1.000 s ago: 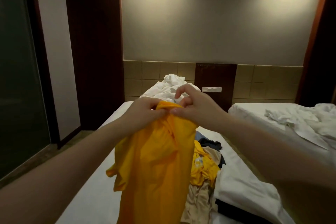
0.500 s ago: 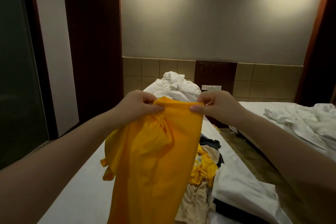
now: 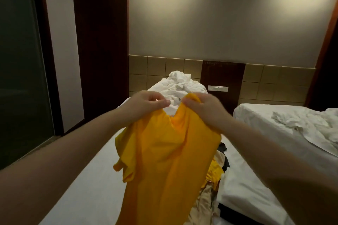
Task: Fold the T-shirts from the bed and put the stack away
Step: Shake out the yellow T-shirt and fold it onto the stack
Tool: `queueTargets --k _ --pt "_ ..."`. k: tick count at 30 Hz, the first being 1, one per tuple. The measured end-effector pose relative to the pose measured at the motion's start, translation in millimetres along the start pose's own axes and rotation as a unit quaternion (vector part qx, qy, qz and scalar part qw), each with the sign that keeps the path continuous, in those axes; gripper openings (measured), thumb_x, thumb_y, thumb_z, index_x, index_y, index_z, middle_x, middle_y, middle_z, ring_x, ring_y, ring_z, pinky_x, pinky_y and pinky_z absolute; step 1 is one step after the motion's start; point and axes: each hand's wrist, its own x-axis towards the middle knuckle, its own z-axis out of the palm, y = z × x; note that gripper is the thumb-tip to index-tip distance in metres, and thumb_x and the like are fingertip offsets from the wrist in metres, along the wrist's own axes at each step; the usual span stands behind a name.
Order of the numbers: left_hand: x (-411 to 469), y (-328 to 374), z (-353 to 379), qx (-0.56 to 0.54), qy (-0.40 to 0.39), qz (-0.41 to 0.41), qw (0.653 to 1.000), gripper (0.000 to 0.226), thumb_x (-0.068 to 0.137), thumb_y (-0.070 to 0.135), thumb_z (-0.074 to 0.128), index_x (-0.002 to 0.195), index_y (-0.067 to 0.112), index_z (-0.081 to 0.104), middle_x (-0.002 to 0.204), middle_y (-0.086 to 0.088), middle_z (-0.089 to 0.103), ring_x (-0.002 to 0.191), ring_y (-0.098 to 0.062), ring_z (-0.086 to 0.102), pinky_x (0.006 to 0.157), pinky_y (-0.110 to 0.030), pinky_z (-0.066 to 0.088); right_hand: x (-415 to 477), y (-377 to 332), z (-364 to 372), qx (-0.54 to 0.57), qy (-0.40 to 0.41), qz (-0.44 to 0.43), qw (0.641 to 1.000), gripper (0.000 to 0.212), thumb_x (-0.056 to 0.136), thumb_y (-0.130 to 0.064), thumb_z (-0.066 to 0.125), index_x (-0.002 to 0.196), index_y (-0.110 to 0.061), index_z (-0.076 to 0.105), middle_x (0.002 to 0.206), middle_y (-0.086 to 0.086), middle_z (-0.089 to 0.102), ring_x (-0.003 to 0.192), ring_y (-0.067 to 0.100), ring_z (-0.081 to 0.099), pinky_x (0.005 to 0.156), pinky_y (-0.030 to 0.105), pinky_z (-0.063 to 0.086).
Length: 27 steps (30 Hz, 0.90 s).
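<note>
Left hand [image 3: 146,105]: fingers curled, thumb and forefinger pinched at one shoulder of the yellow T-shirt [image 3: 170,151], though the exact contact is partly hidden under the knuckles. Item two, right hand [image 3: 204,107]: closed in a fuller grip around a bunch of cloth at the other shoulder, with a fold of yellow poking up above the fingers. Garment: held aloft in front of the person, above the bed [image 3: 82,179], neckline dipping between the two hands, body hanging down past the lower edge of view, one sleeve [image 3: 124,162] drooping crumpled on the left side. Stock remaining: pile of garments [image 3: 214,175], unfolded, with yellow, beige and dark pieces mixed, lying on the mattress just right of the hanging shirt, beside a white folded cover [image 3: 241,188]. Also present: crumpled white bedding [image 3: 181,84] at the head end; second bed [image 3: 274,124] well apart to the right. No folded stack is visible, so the task appears near its start. Hazards, as judged: the light left-hand pinch may slip and drop that shoulder; the uneven grips may lay the shirt down skewed; the crumpled sleeve may get trapped beneath the body and spoil the fold; the unseen hem may drag across the pile and pull loose pieces along if the shirt is lowered too far right.
</note>
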Motion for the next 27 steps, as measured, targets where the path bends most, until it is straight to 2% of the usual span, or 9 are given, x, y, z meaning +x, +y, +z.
queueTargets --k 3,6,12,14,18,20,22,25,27 --pt "-2.5 -17.4 -21.8 0.009 -0.026 -0.020 0.999 0.005 0.088 0.037 0.056 0.086 0.035 0.052 0.109 0.002 0.053 0.099 -0.022 0.054 0.083 -0.032 0.050 14.7 3.7 -33.0 0.063 -0.007 0.054 0.996 0.038 0.093 -0.041 0.049 0.122 -0.017 0.056 0.103 -0.001 0.058 0.089 0.014 0.056 0.077 0.031 0.045" --pt "-3.8 -27.6 -40.3 -0.033 -0.053 -0.021 0.998 0.015 0.086 0.034 0.060 0.095 0.037 0.048 0.115 0.002 0.052 0.097 -0.023 0.055 0.084 -0.038 0.051 34.4 1.6 -60.5 0.018 -0.031 0.045 0.998 0.041 0.094 -0.038 0.047 0.129 -0.017 0.051 0.107 0.001 0.055 0.097 0.019 0.056 0.083 0.036 0.044" --pt "5.9 -19.2 -57.3 -0.143 -0.080 -0.020 0.986 0.070 0.041 0.060 0.078 0.102 0.036 0.053 0.106 0.003 0.060 0.096 -0.025 0.062 0.078 -0.038 0.056 56.3 -31.9 -89.2 -0.023 -0.038 -0.032 0.998 0.017 0.097 -0.034 0.043 0.111 -0.027 0.049 0.091 -0.008 0.052 0.081 0.007 0.051 0.064 0.021 0.040" --pt "6.8 -17.9 -61.9 -0.160 -0.076 -0.016 0.984 0.056 0.049 0.051 0.078 0.097 0.031 0.056 0.106 -0.001 0.061 0.097 -0.029 0.062 0.079 -0.041 0.056 57.6 -32.5 -96.4 -0.047 -0.095 -0.016 0.994 0.016 0.091 -0.039 0.051 0.101 -0.027 0.052 0.092 -0.008 0.057 0.082 0.010 0.057 0.061 0.020 0.043" --pt "7.7 -27.2 -69.4 -0.119 -0.071 0.001 0.990 0.022 0.075 0.032 0.069 0.093 0.030 0.057 0.106 -0.002 0.061 0.097 -0.030 0.060 0.085 -0.045 0.053 50.3 -24.1 -112.1 -0.095 -0.279 0.084 0.952 0.092 0.022 -0.069 0.082 0.100 -0.028 0.056 0.100 -0.003 0.067 0.084 0.017 0.068 0.060 0.026 0.056" --pt "8.6 -25.3 -68.9 -0.085 -0.086 0.002 0.993 0.017 0.078 0.028 0.066 0.093 0.031 0.058 0.106 -0.002 0.061 0.097 -0.028 0.061 0.088 -0.047 0.052 48.1 -20.0 -114.8 -0.104 -0.320 0.103 0.936 0.103 0.010 -0.067 0.083 0.101 -0.027 0.056 0.100 -0.005 0.067 0.085 0.016 0.068 0.059 0.024 0.056" --pt "8.5 -19.7 -67.0 -0.061 -0.119 -0.003 0.991 0.026 0.070 0.038 0.071 0.092 0.030 0.059 0.107 -0.004 0.061 0.098 -0.028 0.062 0.091 -0.050 0.051 47.0 -21.0 -113.2 -0.115 -0.288 0.092 0.946 0.094 0.022 -0.067 0.083 0.103 -0.028 0.056 0.104 -0.004 0.065 0.088 0.015 0.066 0.062 0.024 0.056" --pt "3.2 -15.8 -64.1 -0.079 -0.160 -0.014 0.984 0.068 0.037 0.065 0.082 0.089 0.027 0.061 0.100 -0.001 0.064 0.095 -0.026 0.064 0.089 -0.046 0.053 45.7 -25.0 -107.7 -0.100 -0.225 0.064 0.967 0.037 0.074 -0.042 0.069 0.105 -0.028 0.053 0.104 -0.006 0.060 0.092 0.014 0.060 0.067 0.024 0.050" --pt "1.4 -21.8 -60.9 -0.109 -0.164 -0.025 0.980 0.088 0.019 0.072 0.080 0.091 0.025 0.061 0.099 0.000 0.065 0.094 -0.025 0.065 0.085 -0.043 0.054 44.5 -27.6 -103.3 -0.088 -0.196 0.041 0.976 0.014 0.086 -0.030 0.059 0.097 -0.033 0.052 0.098 -0.009 0.058 0.089 0.012 0.058 0.071 0.027 0.047"
